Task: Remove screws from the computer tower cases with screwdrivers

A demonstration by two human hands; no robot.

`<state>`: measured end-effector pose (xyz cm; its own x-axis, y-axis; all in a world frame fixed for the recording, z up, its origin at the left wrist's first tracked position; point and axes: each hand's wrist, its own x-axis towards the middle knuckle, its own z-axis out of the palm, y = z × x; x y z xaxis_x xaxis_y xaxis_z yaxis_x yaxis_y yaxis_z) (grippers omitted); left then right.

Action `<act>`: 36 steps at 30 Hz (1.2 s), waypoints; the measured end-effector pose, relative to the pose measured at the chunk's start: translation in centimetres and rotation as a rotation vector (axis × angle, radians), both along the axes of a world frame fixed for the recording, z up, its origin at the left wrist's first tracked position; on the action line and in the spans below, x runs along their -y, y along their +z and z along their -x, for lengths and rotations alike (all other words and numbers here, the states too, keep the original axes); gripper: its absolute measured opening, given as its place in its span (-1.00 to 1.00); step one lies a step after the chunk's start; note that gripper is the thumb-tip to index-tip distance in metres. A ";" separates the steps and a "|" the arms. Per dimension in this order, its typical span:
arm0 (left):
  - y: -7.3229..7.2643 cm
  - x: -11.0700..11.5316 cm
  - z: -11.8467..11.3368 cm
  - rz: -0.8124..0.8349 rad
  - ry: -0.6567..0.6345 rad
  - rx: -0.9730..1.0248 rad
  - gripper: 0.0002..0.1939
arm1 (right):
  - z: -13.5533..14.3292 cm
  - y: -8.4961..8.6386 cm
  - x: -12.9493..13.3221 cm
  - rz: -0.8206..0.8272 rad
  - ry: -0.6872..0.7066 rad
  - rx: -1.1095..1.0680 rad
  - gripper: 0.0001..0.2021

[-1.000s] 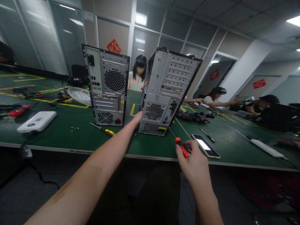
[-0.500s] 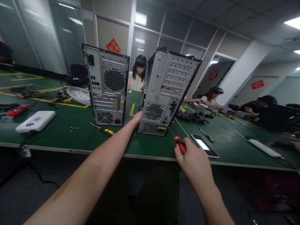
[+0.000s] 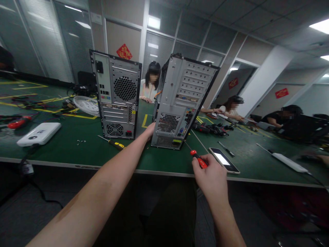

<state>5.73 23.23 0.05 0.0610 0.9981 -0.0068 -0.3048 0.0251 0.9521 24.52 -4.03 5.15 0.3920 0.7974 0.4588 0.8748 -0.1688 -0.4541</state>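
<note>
Holding steady, the right hand (image 3: 212, 176) still grips the red screwdriver (image 3: 193, 152) by the right tower (image 3: 171, 89); the left hand's (image 3: 151, 130) grip is hidden.

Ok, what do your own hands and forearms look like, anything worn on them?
Bare forearms, with no sleeves, watch or cable in view. The right hand wears no glove. The left hand is mostly hidden by the computer tower, so I can't rule out rings there.

Green worktop (image 3: 164, 161): I see two grey metal computer towers (image 3: 119, 92) standing upright.
Near right: white-edged phone with lit screen (image 3: 224, 160).
</note>
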 end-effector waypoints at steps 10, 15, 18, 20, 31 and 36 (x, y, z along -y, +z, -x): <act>0.4 0.4 -0.1 -0.022 -0.066 -0.021 -0.76 | 0.2 -1.0 -0.5 -0.092 -0.086 -0.316 -0.59; 0.0 -0.1 -0.1 -0.017 -0.082 -0.019 -0.73 | -0.4 -1.2 -0.8 -0.098 -0.114 -0.460 -0.58; -0.1 -0.3 0.0 -0.036 -0.094 -0.032 -0.74 | -1.1 -1.4 -0.8 -0.069 -0.091 -0.468 -0.55; -0.2 -0.4 0.0 -0.047 -0.104 -0.037 -0.74 | -1.4 -1.5 -0.7 -0.097 -0.048 -0.403 -0.59; 0.0 0.0 0.1 -0.049 -0.067 -0.056 -0.71 | -0.9 1.1 0.9 -0.041 0.201 0.534 -0.76; 0.1 0.2 0.1 -0.048 -0.075 -0.060 -0.69 | -1.6 2.1 0.8 0.163 0.263 0.879 -0.75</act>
<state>5.67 23.08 0.13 0.1364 0.9900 0.0348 -0.2461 -0.0002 0.9692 26.12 -4.81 7.21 -0.2454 0.8921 0.3795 0.9124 0.0802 0.4015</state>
